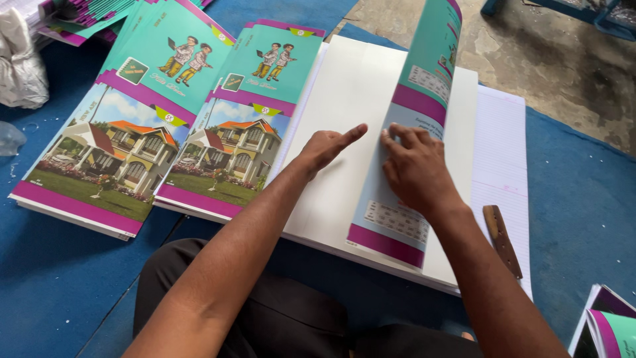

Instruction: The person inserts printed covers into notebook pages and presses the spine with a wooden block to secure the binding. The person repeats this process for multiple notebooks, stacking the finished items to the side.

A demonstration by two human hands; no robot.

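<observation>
A large printed cover sheet [424,86], teal with purple bands, curls up from a stack of white sheets [351,86] in front of me. My right hand [414,169] lies flat on the cover's lower part, fingers pressing along its fold. My left hand [328,147] rests on the white sheet just left of it, index finger stretched toward the fold, the other fingers curled. Neither hand grips anything.
Two stacks of covers [132,119] showing a house and two figures lie to the left on the blue mat [583,199]. Lined paper [500,152] and a brown wooden tool [501,238] sit at the right. White plastic [20,59] lies far left. More covers [606,328] are at bottom right.
</observation>
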